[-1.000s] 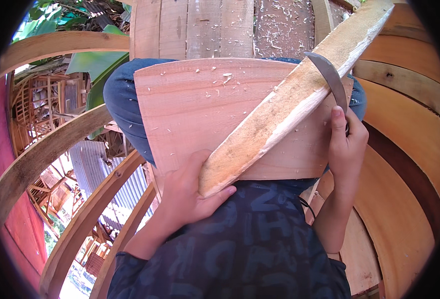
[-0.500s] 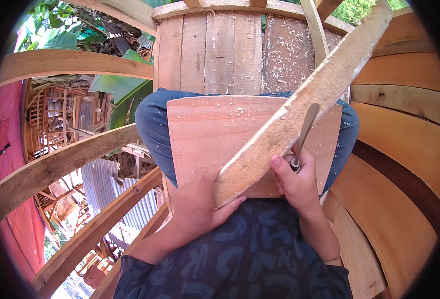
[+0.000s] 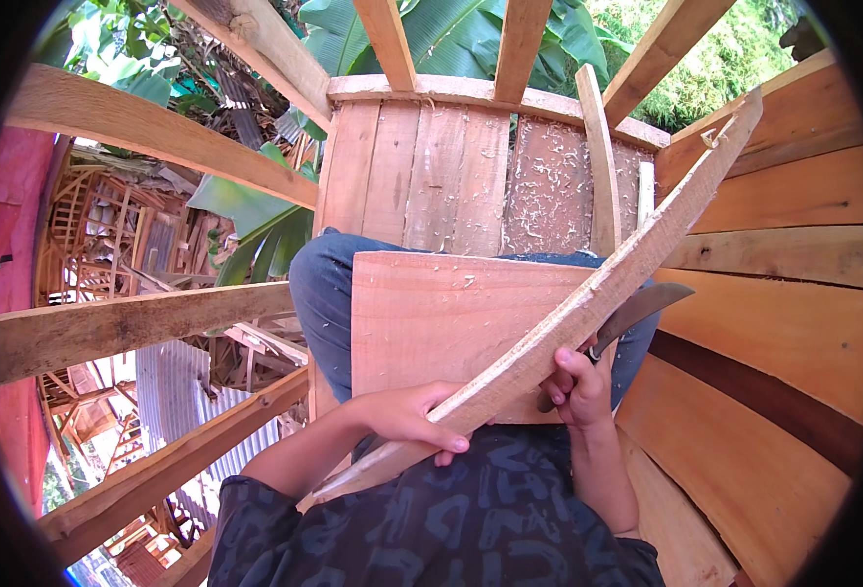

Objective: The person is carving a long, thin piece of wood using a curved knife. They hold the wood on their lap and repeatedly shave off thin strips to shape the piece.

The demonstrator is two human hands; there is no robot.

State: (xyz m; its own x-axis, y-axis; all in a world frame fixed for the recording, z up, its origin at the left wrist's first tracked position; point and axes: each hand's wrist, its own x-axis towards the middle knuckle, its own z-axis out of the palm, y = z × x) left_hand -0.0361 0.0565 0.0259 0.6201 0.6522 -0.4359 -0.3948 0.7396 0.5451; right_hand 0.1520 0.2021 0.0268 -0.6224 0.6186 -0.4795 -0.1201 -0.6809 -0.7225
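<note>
A long, rough strip of wood [image 3: 549, 339] slants across my lap, from my shirt at the lower left to the upper right, with a narrow side showing. My left hand [image 3: 414, 416] is wrapped round it near its lower end. In my right hand [image 3: 585, 386] is a knife [image 3: 641, 311] with a curved blade, gripped by its handle just beside the strip. The blade points to the upper right, behind the strip's right side. Under both lies a flat, pale board [image 3: 441, 323] across my legs, with a few shavings on it.
Ahead is a plank floor [image 3: 438, 176] strewn with curled shavings [image 3: 553, 186]. A plank wall [image 3: 774, 323] rises close on my right. Wooden rails [image 3: 138, 333] run along the left, with corrugated metal sheets [image 3: 172, 396] and stacked lumber below them. Beams [image 3: 387, 44] cross the far end.
The wood strip has turned from its broad face to a narrower side and slid toward me, its lower end now past my left hand. The knife blade has swung to the right.
</note>
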